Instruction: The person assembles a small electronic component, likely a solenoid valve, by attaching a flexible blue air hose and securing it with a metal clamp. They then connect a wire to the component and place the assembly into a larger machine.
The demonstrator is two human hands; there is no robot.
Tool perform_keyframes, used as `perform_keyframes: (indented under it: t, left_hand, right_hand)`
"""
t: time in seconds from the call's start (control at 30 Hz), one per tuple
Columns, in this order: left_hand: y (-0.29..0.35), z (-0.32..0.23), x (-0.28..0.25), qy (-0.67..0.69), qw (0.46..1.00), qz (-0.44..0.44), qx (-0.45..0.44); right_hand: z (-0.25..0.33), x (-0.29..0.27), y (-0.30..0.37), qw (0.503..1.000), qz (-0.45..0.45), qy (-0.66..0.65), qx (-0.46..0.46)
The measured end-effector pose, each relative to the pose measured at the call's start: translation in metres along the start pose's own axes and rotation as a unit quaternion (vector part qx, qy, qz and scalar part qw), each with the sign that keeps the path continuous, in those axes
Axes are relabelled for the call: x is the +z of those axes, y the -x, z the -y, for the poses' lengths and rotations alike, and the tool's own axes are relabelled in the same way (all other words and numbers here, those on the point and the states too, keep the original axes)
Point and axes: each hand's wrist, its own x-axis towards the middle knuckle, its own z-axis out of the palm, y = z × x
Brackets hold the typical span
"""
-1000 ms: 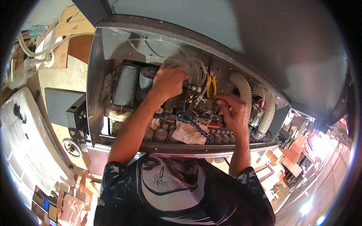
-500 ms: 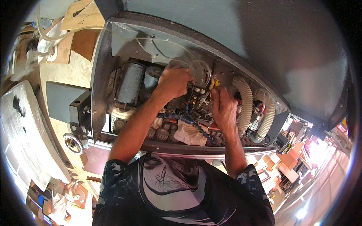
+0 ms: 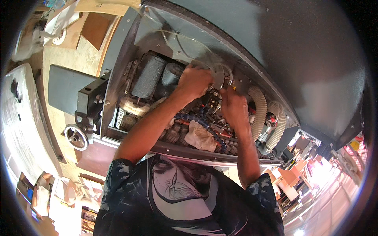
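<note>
Both hands reach into the open cavity of a dark grey machine [image 3: 252, 59]. My left hand [image 3: 195, 82] is closed beside the brass and metal fittings [image 3: 214, 103], its fingertips partly hidden behind the knuckles. Just right of it, my right hand [image 3: 235, 107] is closed in a pinch near the same fittings. A small yellow piece [image 3: 234, 88] shows by its fingertips; what either hand grips cannot be made out. Thin clear tubing [image 3: 204, 59] loops above both hands. Below them run dark blue segmented hoses [image 3: 208, 128] and a crumpled pale cloth [image 3: 200, 137].
A grey cylindrical motor [image 3: 147, 76] fills the cavity's left side. Ribbed cream hoses [image 3: 258, 108] curve at its right. The machine's front edge [image 3: 185, 152] lies under my forearms. A handwheel [image 3: 76, 137] sticks out at the left, near a plastic-wrapped panel [image 3: 27, 126].
The view has shifted and tilted, so the machine's contents appear farther right. Both hands stay at the fittings; less of the yellow piece shows beside my right fingers.
</note>
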Motion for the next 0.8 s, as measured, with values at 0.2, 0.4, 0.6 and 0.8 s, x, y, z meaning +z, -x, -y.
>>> perform_keyframes:
  t: [0.2, 0.4, 0.6, 0.8]
  left_hand:
    - [0.0, 0.001, 0.005, 0.012, 0.999, -0.034, 0.009]
    - [0.0, 0.0, 0.006, 0.03, 0.999, -0.031, -0.004]
    - [0.0, -0.001, 0.005, 0.032, 0.999, -0.029, -0.012]
    - [-0.005, -0.002, 0.023, 0.062, 0.995, -0.072, -0.036]
  right_hand:
    - [-0.004, 0.006, -0.008, 0.999, -0.01, -0.033, -0.017]
    - [-0.001, 0.003, -0.008, 0.997, -0.005, -0.077, 0.006]
    - [0.003, -0.001, -0.013, 0.997, 0.041, -0.038, 0.048]
    - [-0.008, -0.002, -0.003, 0.998, 0.057, -0.004, 0.009]
